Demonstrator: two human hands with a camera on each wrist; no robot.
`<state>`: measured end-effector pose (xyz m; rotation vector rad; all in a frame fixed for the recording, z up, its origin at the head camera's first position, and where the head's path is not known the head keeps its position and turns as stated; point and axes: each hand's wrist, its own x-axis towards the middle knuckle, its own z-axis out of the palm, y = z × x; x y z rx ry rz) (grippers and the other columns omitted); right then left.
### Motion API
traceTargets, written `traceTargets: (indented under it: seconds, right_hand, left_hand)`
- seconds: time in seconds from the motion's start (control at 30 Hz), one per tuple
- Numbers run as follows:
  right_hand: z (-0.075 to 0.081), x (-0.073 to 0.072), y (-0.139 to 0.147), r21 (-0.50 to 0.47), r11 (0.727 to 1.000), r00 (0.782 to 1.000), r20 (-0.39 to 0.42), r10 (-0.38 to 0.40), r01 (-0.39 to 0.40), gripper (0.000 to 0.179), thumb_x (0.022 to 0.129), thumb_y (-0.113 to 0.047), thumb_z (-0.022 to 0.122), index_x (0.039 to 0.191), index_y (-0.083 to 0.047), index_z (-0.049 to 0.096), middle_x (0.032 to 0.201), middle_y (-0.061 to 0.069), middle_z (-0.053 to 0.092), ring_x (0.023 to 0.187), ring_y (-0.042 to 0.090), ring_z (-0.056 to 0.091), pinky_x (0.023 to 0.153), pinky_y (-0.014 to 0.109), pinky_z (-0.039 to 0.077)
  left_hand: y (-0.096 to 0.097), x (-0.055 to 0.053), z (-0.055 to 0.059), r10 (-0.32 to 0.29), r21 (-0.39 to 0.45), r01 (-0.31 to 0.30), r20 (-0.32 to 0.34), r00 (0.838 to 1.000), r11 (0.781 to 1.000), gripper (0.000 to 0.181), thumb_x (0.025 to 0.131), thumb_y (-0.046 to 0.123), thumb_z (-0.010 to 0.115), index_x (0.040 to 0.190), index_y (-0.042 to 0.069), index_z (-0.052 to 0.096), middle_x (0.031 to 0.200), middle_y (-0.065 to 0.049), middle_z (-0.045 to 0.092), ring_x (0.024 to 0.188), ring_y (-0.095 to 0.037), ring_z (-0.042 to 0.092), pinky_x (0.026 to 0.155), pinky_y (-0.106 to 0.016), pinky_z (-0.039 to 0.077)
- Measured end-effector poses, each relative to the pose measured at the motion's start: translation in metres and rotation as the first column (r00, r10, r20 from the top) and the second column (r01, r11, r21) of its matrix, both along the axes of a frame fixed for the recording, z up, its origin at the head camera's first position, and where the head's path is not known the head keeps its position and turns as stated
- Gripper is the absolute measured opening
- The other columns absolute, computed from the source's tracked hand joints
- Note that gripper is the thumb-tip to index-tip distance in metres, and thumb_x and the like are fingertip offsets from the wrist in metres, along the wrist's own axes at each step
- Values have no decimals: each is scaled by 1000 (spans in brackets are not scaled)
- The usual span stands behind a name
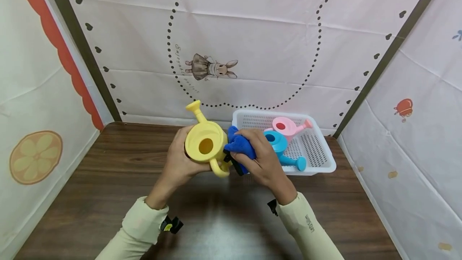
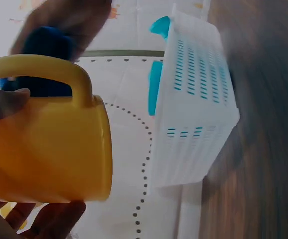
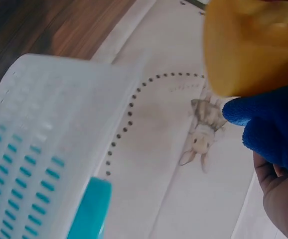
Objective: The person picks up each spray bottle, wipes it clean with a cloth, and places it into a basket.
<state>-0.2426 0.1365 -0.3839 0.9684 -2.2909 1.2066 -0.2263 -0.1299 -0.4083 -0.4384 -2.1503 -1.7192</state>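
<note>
A yellow toy watering can (image 1: 197, 147) is held above the table by my left hand (image 1: 179, 153), its spout toward the back wall and its handle toward me. In the left wrist view, the fingers curl under the yellow can (image 2: 49, 154) and the thumb lies near its handle. My right hand (image 1: 261, 159) grips a bunched blue cloth (image 1: 240, 146) against the can's right side. The right wrist view shows the blue cloth (image 3: 273, 124) touching the yellow can (image 3: 253, 50). Part of the cloth is hidden behind the right fingers.
A white perforated basket (image 1: 323, 147) stands at the back right of the brown wooden table (image 1: 119, 187). Inside it lie a blue watering can (image 1: 277, 143) and a pink watering can (image 1: 286, 126). Printed cloth walls (image 1: 252, 43) enclose the back and both sides.
</note>
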Motion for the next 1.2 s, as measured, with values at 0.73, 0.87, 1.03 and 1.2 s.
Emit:
traceTargets:
  seconds: [0.73, 0.87, 1.03, 1.2]
  right_hand:
    - [-1, 9, -9, -83, 996, 998, 59, -38, 43, 46, 103, -19, 73, 146, -11, 61, 144, 18, 68, 128, 39, 67, 107, 65, 62]
    - [10, 6, -12, -146, 988, 999, 9, -48, 49, 47, 102, -17, 73, 147, -8, 61, 142, 21, 68, 125, 40, 67, 107, 67, 62]
    - [13, 4, -13, -171, 984, 998, 36, -44, 50, 48, 102, -16, 73, 147, -6, 59, 142, 22, 67, 126, 41, 67, 108, 67, 61]
    - [1, 9, -10, -138, 984, 984, 151, -95, 116, 47, 103, -21, 71, 147, -10, 61, 145, 19, 68, 128, 42, 68, 106, 68, 62]
  left_hand:
    - [-3, -1, 0, -189, 367, 144, 91, 978, 919, 72, 92, -5, 85, 157, 2, 56, 135, 7, 76, 115, -14, 74, 94, -28, 66]
    - [-2, 1, -7, -305, 301, 257, 127, 944, 918, 76, 99, 9, 87, 163, -5, 49, 134, 11, 74, 115, -11, 72, 94, -25, 64]
    - [0, 2, -8, -344, 354, 302, 60, 937, 885, 79, 99, 10, 87, 164, -7, 46, 138, 5, 71, 119, -13, 72, 96, -26, 65]
    - [-3, -1, -6, -339, 493, 302, -16, 941, 816, 98, 99, 7, 86, 176, 1, 25, 147, 2, 66, 128, -13, 71, 100, -26, 66]
